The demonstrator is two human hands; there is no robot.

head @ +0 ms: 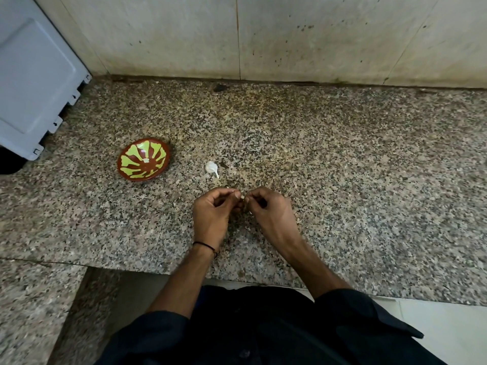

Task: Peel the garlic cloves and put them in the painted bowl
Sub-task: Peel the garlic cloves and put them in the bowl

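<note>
Pinching one garlic clove (242, 197): left hand (210, 210) and right hand (270, 210), each grip curled round it.

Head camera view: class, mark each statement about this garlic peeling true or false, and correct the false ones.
1. The left hand and right hand pinch a garlic clove between their fingers. True.
2. The painted bowl stands right of the hands. False: it stands to their left on the counter.
3. A white garlic piece lies on the counter beyond the hands. True.
4. The white garlic piece touches the painted bowl. False: bare counter separates them.
</note>
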